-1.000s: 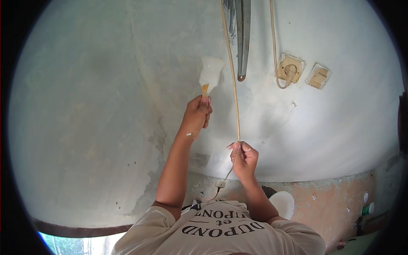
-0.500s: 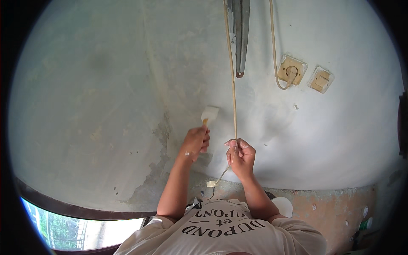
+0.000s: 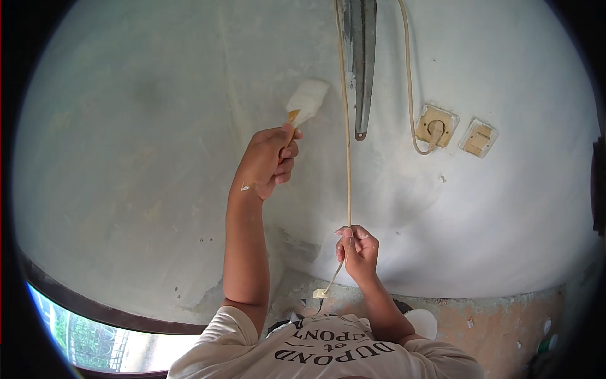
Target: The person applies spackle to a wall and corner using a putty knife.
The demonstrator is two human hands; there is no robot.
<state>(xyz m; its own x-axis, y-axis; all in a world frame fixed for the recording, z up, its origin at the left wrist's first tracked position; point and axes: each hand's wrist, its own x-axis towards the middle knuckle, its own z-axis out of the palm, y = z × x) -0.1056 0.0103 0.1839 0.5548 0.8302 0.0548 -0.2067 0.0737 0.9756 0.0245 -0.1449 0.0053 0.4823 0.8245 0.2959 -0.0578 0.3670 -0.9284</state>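
- I see the left hand (image 3: 269, 156) clamped on the scraper (image 3: 291, 116), gripping it by its yellowish handle.
- The scraper is up in front of the wall (image 3: 145, 164), left of the cord (image 3: 346, 158), its blade coated white and angled up to the right; I cannot tell whether it touches the wall.
- I have the right hand (image 3: 358, 249) lower down, thumb and fingers pinched together on the cord.
- The cord runs straight from the top edge down to that hand, then on to a pale block (image 3: 320, 293) below.
- A grey bracket (image 3: 364, 82) hangs just right of the cord.
- Further right I see a socket (image 3: 424, 115) with a plug (image 3: 435, 132) in it, and a switch (image 3: 480, 138) just beside.
- White smears mark the left wrist and right fingers.
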